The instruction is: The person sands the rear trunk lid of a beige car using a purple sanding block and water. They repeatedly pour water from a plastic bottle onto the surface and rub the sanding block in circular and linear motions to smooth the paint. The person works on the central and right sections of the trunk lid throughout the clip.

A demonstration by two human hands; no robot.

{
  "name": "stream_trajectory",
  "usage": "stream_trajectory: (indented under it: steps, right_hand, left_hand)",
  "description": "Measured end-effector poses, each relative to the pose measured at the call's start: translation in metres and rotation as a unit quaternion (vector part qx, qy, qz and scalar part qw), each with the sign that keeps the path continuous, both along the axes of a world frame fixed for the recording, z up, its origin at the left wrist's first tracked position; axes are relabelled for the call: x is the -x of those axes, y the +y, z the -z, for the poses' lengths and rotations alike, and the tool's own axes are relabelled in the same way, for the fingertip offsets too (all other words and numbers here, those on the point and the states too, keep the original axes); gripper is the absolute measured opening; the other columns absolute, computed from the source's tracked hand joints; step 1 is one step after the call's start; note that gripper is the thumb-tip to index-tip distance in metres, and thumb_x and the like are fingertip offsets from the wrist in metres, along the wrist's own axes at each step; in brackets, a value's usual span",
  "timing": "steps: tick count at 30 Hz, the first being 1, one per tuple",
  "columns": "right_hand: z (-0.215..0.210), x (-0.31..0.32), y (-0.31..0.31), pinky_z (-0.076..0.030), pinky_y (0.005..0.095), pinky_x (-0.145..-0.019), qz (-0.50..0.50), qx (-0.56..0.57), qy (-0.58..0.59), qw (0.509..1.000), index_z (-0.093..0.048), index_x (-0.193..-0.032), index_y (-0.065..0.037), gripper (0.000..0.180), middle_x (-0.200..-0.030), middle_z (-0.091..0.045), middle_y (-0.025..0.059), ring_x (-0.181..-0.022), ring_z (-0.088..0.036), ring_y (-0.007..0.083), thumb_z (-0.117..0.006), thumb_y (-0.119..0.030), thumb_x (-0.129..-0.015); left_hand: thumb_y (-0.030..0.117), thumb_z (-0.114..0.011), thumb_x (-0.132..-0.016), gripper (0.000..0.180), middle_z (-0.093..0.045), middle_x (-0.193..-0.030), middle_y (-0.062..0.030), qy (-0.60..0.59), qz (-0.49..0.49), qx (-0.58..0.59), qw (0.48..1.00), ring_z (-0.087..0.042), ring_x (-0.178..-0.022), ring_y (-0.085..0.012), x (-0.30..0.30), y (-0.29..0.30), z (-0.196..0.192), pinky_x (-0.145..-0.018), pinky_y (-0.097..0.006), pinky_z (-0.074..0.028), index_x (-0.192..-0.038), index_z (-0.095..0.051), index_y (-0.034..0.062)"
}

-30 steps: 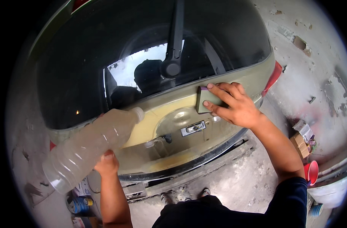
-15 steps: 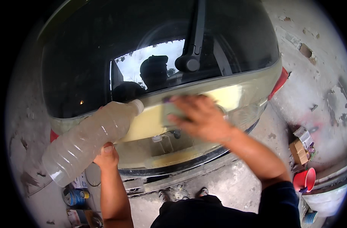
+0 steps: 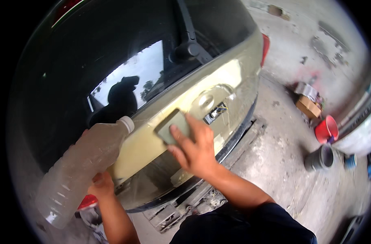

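Note:
My left hand (image 3: 102,186) is closed round a large clear plastic bottle (image 3: 82,162) of cloudy liquid. The bottle is tilted, its white cap pointing up and to the right. My right hand (image 3: 199,146) presses a flat grey-green pad, which looks like a sanding block (image 3: 172,127), against the car's tailgate (image 3: 138,152). The thumb lies over the pad's face, with other fingers along its right side. Under the pad the panel is pale yellow-gold and shiny, just below the dark rear window (image 3: 67,85).
A rear wiper (image 3: 189,46) rests on the glass. Right of my right hand, a recess (image 3: 216,113) shows loose wires. On the concrete floor at right stand a red bucket (image 3: 326,129), a grey bucket (image 3: 319,157) and a cardboard box (image 3: 308,106). A red tail light (image 3: 265,49) marks the car's far corner.
My view has turned, so the car now slants up to the right. My right hand has shifted on the panel, and the pad shows more clearly. My left hand still grips the bottle.

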State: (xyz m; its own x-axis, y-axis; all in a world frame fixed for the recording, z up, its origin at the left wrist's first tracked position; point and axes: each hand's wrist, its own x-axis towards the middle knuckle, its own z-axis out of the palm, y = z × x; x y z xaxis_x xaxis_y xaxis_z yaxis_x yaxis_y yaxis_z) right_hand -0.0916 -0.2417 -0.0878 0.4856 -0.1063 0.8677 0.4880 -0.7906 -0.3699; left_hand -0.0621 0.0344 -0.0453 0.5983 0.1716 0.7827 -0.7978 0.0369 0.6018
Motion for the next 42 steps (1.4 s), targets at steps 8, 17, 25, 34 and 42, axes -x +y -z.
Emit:
stream_trajectory:
  steps: [8, 17, 25, 34, 42]
  right_hand:
    - [-0.011, 0.018, 0.063, -0.044, 0.0491, -0.095, 0.117, -0.034, 0.026, 0.992, -0.060, -0.128, -0.002, 0.049, -0.128, -0.051, 0.0319, -0.110, -0.052, 0.0450, -0.070, -0.023, -0.084]
    - [-0.032, -0.009, 0.028, -0.046, 0.0491, -0.092, 0.199, -0.119, 0.038, 0.972, -0.062, -0.124, -0.003, 0.045, -0.127, -0.053, 0.0303, -0.109, -0.054, 0.0449, -0.068, -0.026, -0.085]
    - [-0.032, -0.019, 0.016, -0.048, 0.0487, -0.088, 0.200, -0.169, -0.006, 0.965, -0.064, -0.121, -0.004, 0.042, -0.122, -0.056, 0.0309, -0.106, -0.056, 0.0443, -0.068, -0.027, -0.086]
    - [-0.009, 0.027, 0.098, -0.044, 0.0494, -0.089, 0.098, -0.121, 0.005, 0.988, -0.065, -0.122, -0.008, 0.045, -0.126, -0.052, 0.0288, -0.105, -0.054, 0.0409, -0.072, -0.026, -0.082]
    - [-0.016, 0.028, 0.118, -0.043, 0.0499, -0.091, 0.140, -0.132, 0.017, 0.981, -0.064, -0.124, -0.007, 0.047, -0.126, -0.051, 0.0291, -0.105, -0.053, 0.0419, -0.071, -0.027, -0.082]
  left_hand:
    - [0.033, -0.065, -0.094, 0.059, -0.048, -0.137, -0.0115, -0.098, -0.102, -0.212, 0.967, -0.049, -0.125, -0.0254, -0.044, 0.060, 0.007, -0.109, -0.042, -0.038, -0.137, -0.040, 0.0003]
    - [0.043, -0.071, -0.088, 0.075, -0.047, -0.136, -0.0099, -0.030, 0.040, -0.044, 0.998, -0.049, -0.123, -0.0240, -0.049, 0.033, 0.001, -0.107, -0.039, -0.039, -0.139, -0.036, 0.0002]
    - [0.039, -0.073, -0.087, 0.073, -0.048, -0.134, -0.0109, -0.053, 0.092, -0.015, 0.994, -0.049, -0.124, -0.0255, -0.052, 0.025, -0.014, -0.108, -0.041, -0.039, -0.139, -0.038, 0.0018]
    - [0.044, -0.071, -0.088, 0.072, -0.051, -0.132, -0.0121, -0.072, 0.075, -0.034, 0.994, -0.053, -0.119, -0.0251, -0.040, 0.016, -0.026, -0.103, -0.038, -0.043, -0.135, -0.041, -0.0022]
    - [0.037, -0.067, -0.092, 0.061, -0.054, -0.127, -0.0119, -0.066, 0.109, -0.035, 0.991, -0.055, -0.115, -0.0234, -0.042, 0.008, -0.028, -0.098, -0.036, -0.045, -0.132, -0.044, -0.0022]
